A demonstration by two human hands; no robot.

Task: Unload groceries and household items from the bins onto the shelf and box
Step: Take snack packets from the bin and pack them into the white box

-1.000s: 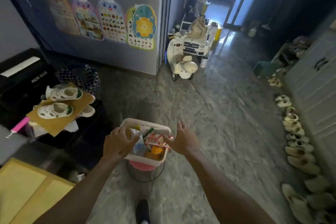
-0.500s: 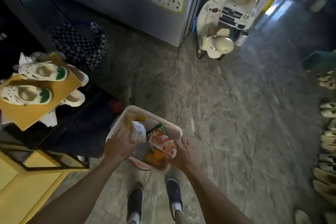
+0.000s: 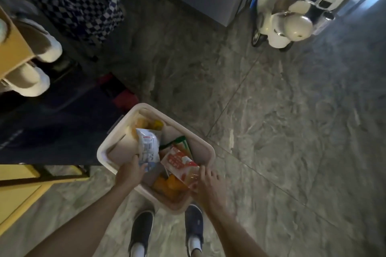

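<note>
Bin [image 3: 205, 149] now at my feet after the carry, left hand [image 3: 130, 171] pinching white packet [image 3: 148, 148], right hand [image 3: 208, 183] closed on red packet [image 3: 180, 162]; unloading begins.

No legible text anywhere

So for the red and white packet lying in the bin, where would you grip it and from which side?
Probably its near lower end, from the person's right. The red and white packet lies tilted across the other goods in the beige bin, with that end jutting toward the near right rim where the right hand already touches it. The left hand is on the white and blue pouch.
</note>
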